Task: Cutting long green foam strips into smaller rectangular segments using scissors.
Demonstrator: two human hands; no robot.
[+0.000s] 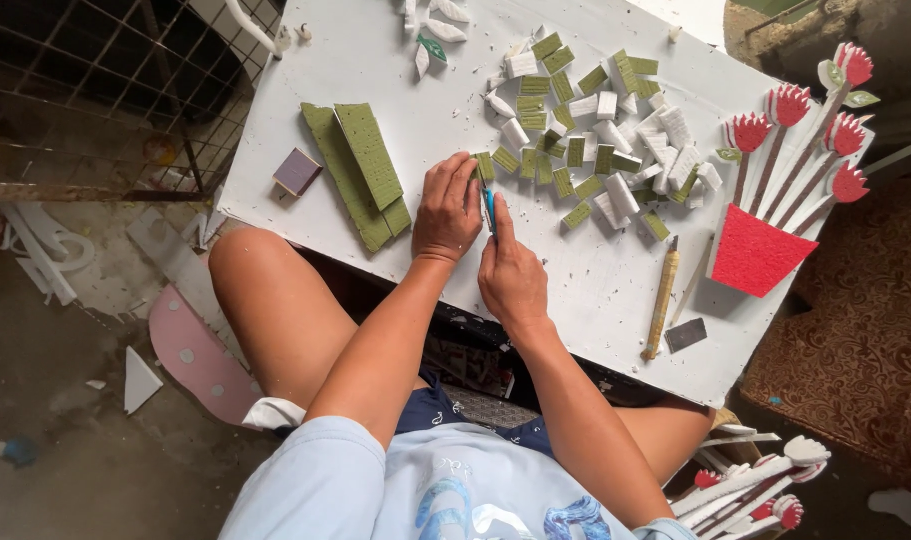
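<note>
My left hand (448,208) rests on the white board (396,70), fingers pressed down on a small green foam piece (485,166). My right hand (510,272) grips a blue-handled cutter (491,208), its blade against that piece. Just beyond my hands lies a heap of several cut green and white foam blocks (601,140). Long green foam strips (361,170) lie stacked to the left of my left hand.
A small purple square block (297,171) sits at the board's left edge. A red foam pot with red flowers on white stems (776,190) lies at the right, a wooden-handled tool (662,298) beside it. More flower stems (756,485) lie by my right knee. A wire grille (96,90) stands at left.
</note>
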